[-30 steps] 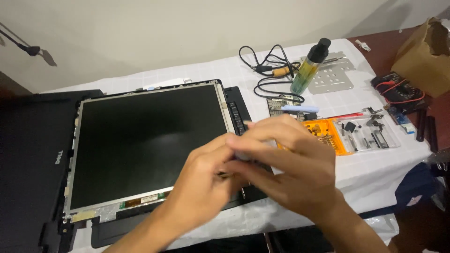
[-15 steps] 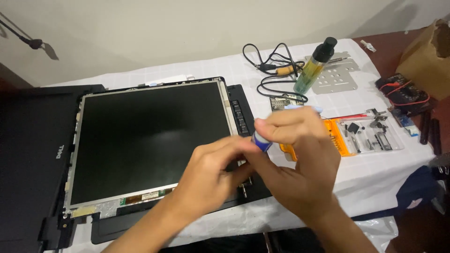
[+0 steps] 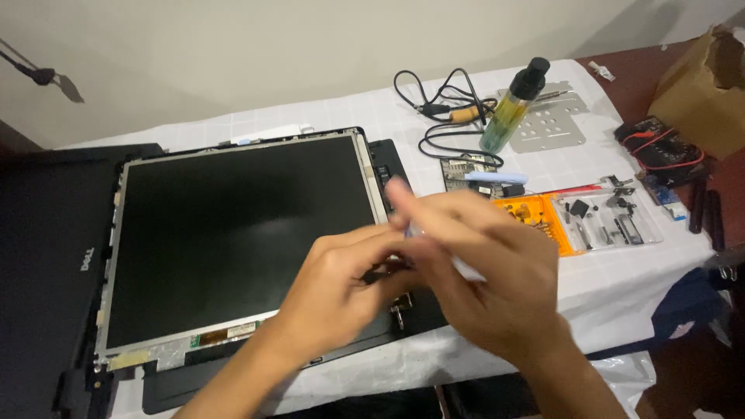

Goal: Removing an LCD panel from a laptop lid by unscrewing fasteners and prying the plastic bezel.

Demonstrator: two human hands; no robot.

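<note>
Looking down from the head camera, 1 view is showing both hands meeting over the lower right corner of a bare screen panel (image 3: 240, 240) lying on a black laptop lid (image 3: 46, 264). The left hand (image 3: 341, 283) is curling its fingers inward near the panel's right edge; what it is pinching, if anything, cannot be told. The right hand (image 3: 485, 271) is lying over it, blurred, fingers half closed around a pale slim tool (image 3: 466, 269), apparently a small screwdriver. By judgement, work on a fastening or hinge at that corner is in hand, and any further move is calling for a steady tip set squarely on a small part. On the white tablecloth (image 3: 621, 271), an orange bit case (image 3: 543, 217), a clear parts tray (image 3: 613, 221), a liquid bottle (image 3: 512, 105), a black cable (image 3: 434, 101) and a metal plate (image 3: 555, 124) are lying well apart from the hands.
</note>
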